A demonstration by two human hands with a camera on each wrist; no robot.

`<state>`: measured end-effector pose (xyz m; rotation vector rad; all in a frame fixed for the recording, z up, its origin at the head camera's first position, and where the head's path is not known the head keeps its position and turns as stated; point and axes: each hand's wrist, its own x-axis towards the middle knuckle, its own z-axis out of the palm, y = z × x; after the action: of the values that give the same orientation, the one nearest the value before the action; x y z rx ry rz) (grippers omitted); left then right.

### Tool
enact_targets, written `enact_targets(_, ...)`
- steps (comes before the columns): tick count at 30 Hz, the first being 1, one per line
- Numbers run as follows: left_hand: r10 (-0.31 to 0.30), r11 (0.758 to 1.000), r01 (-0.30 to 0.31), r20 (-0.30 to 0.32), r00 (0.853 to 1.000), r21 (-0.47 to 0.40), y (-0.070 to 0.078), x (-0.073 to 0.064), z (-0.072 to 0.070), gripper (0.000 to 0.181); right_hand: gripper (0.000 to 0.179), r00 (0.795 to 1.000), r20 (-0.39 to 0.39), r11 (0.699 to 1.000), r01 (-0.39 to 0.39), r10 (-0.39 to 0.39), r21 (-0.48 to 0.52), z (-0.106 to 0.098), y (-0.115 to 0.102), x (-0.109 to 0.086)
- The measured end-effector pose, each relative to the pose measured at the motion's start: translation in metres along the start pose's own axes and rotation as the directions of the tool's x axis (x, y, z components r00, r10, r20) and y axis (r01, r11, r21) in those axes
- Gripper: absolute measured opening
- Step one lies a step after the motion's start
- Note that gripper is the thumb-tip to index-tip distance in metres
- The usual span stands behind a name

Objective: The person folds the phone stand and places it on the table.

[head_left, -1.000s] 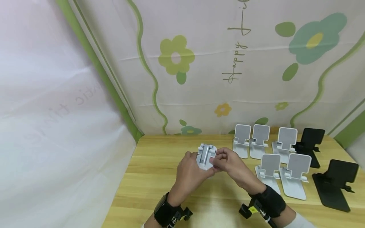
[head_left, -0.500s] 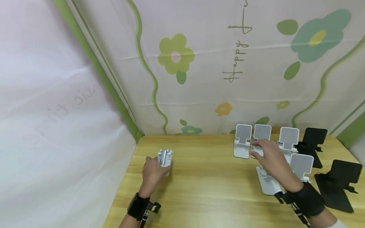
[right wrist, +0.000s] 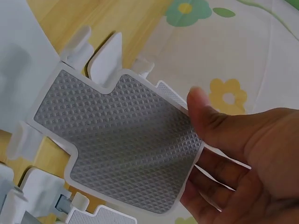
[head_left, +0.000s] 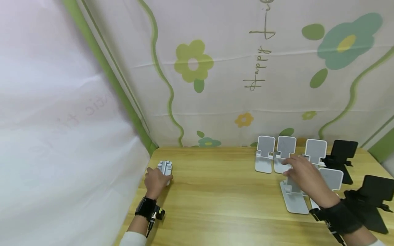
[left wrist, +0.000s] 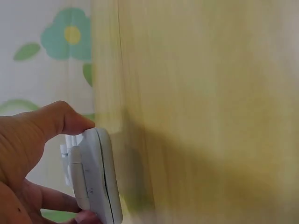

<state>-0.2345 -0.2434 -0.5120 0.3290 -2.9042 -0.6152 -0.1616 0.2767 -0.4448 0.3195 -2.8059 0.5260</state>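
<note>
Left grip (head_left: 155, 182) is holding the folded stand (head_left: 165, 165), its thumb pressing one side edge and its fingers the opposite one. That stand is sitting well to the left of the front white stand (head_left: 296, 204); whether it is resting on the counter (head_left: 221, 194), I cannot tell. Right grip (head_left: 307, 179) is reaching round the top of the front white stand's padded panel (right wrist: 124, 144), the thumb overlapping one edge and the fingers passing behind; whether they are actually squeezing it, the views are not showing clearly.

Judging by how things are lying, one stand is looking fully collapsed, with only its release seemingly remaining. The front white stand is appearing to be at its beginning, its panel standing raised and its base lying flat.

Six more are standing unfolded and look untouched. A neighbouring white stand (head_left: 332, 178) is standing just right of the front white stand. Behind the front white stand are standing a leftmost white stand (head_left: 266, 146), a middle white stand (head_left: 286, 145) and a rightmost white stand (head_left: 316, 149). A rear black stand (head_left: 344, 149) is standing behind and to its right, a near black stand (head_left: 377, 188) well to its right. Beyond it, a flowered curtain (head_left: 215, 99) is hanging behind the counter.
</note>
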Motion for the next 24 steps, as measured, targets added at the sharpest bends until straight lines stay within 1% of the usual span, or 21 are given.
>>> enact_targets(3,-0.028,1.000,0.028,0.031,0.999,-0.008,-0.006,0.010,0.002,0.046,0.027,1.000,0.022,1.000,-0.011,0.011,0.005,0.001,0.001,-0.001)
enact_targets(5,-0.039,0.999,0.040,0.050,0.998,-0.020,-0.010,0.015,0.001,0.045,0.025,0.999,0.029,1.000,-0.015,0.015,0.004,0.002,0.000,-0.001)
enact_targets(9,-0.051,0.998,0.053,0.050,0.997,-0.021,-0.016,0.018,-0.001,0.045,0.024,1.000,0.023,1.000,-0.013,0.013,-0.004,0.004,0.000,0.000)
enact_targets(13,-0.039,0.999,0.040,0.046,0.998,-0.016,-0.019,0.019,-0.002,0.044,0.022,1.000,0.019,1.000,-0.019,0.020,-0.007,0.003,0.001,0.000)
enact_targets(17,-0.023,1.000,0.024,0.073,0.997,-0.014,-0.020,0.022,-0.001,0.043,0.018,1.000,0.015,1.000,-0.025,0.025,-0.008,0.000,0.002,-0.001)
enact_targets(21,-0.001,1.000,0.002,0.108,0.994,-0.009,-0.017,0.024,-0.002,0.041,0.016,1.000,-0.002,1.000,-0.012,0.012,-0.010,-0.003,0.003,-0.003)
enact_targets(24,0.034,0.999,-0.038,0.114,0.993,0.036,-0.011,0.025,-0.003,0.046,0.016,1.000,-0.003,1.000,-0.005,0.005,-0.012,-0.006,0.005,-0.005)
